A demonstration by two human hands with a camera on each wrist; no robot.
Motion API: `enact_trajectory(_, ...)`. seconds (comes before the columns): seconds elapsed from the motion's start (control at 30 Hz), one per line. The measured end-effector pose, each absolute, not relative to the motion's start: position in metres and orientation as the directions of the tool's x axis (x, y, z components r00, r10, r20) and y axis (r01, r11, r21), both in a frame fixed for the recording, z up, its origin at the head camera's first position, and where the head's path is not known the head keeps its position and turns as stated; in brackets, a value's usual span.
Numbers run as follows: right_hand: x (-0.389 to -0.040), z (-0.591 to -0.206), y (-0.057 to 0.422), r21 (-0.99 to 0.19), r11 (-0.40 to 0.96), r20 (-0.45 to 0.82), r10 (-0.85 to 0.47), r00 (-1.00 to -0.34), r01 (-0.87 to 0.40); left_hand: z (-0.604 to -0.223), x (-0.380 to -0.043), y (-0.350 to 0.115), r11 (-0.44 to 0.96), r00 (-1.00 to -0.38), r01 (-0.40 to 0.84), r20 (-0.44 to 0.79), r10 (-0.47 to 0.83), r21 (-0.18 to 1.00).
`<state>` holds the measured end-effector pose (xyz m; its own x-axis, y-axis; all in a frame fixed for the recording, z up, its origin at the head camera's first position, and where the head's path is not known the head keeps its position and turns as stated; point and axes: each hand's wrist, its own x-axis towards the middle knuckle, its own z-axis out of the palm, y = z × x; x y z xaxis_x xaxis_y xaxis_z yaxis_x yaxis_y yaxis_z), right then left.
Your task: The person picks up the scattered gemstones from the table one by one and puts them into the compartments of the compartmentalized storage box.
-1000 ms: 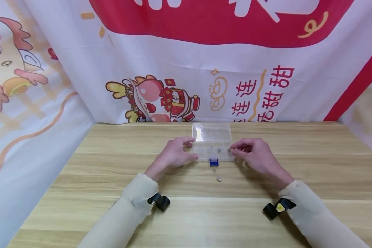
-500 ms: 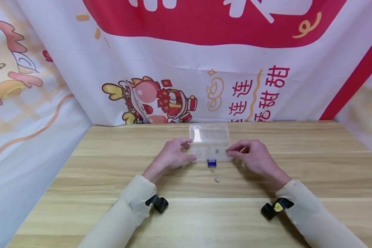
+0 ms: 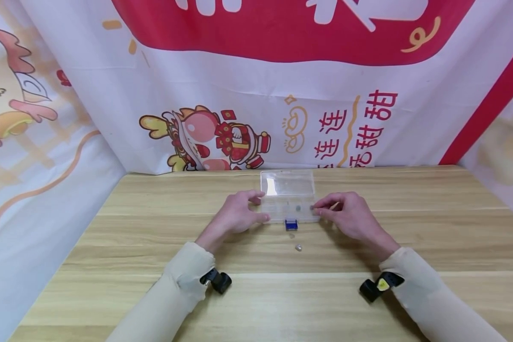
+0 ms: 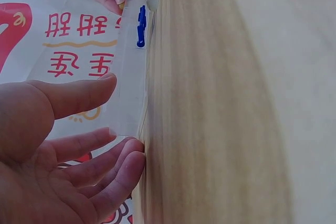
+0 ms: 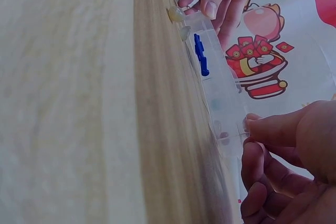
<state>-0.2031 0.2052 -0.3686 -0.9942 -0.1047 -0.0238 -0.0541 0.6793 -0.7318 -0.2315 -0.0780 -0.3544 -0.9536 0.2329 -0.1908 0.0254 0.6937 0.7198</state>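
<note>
A clear plastic compartment box lies on the wooden table with its lid raised at the back and a blue latch at the front. My left hand grips the box's left end, thumb at the front, fingers at the back. My right hand has thumb and index finger together over the right-end compartment; they seem to pinch a small stone, largely hidden. A yellowish bit shows at those fingertips in the left wrist view. A greenish stone and a reddish-brown stone are inside the box.
Two pale stones lie on the table before the latch: a shiny stone nearer me and a smaller, dull stone. A printed cloth hangs behind the table and along its left side.
The head view has shifted slightly, so everything appears a little further left. Both hands keep about the same places on the box.
</note>
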Motion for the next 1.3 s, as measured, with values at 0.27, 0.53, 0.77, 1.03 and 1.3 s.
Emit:
enact_trajectory(0.27, -0.2033, -0.3683, 0.206, -0.735, 0.676, -0.027, -0.099, -0.995, -0.047, -0.3537, -0.2323, -0.0769, 0.7, -0.95, 0.017, -0.206, 0.234, 0.714)
enact_trajectory(0.53, -0.2033, -0.3693, 0.2052, -0.739, 0.673, -0.033, -0.1, -0.994, -0.043, -0.3565, -0.2318, -0.0785, 0.697, -0.949, 0.017, -0.207, 0.236, 0.717)
enact_trajectory(0.77, -0.2034, -0.3693, 0.2048, -0.738, 0.673, -0.037, -0.095, -0.995, -0.036, -0.3557, -0.2317, -0.0787, 0.699, -0.95, 0.02, -0.204, 0.236, 0.715)
enact_trajectory(1.03, -0.2031, -0.3686, 0.2058, -0.742, 0.67, -0.042, -0.093, -0.995, -0.032, -0.3548, -0.2336, -0.0768, 0.702, -0.949, 0.022, -0.206, 0.238, 0.712)
enact_trajectory(1.3, -0.2034, -0.3668, 0.2047, -0.727, 0.686, -0.05, -0.086, -0.995, -0.023, -0.3539, -0.2329, -0.0778, 0.705, -0.95, 0.025, -0.202, 0.237, 0.709)
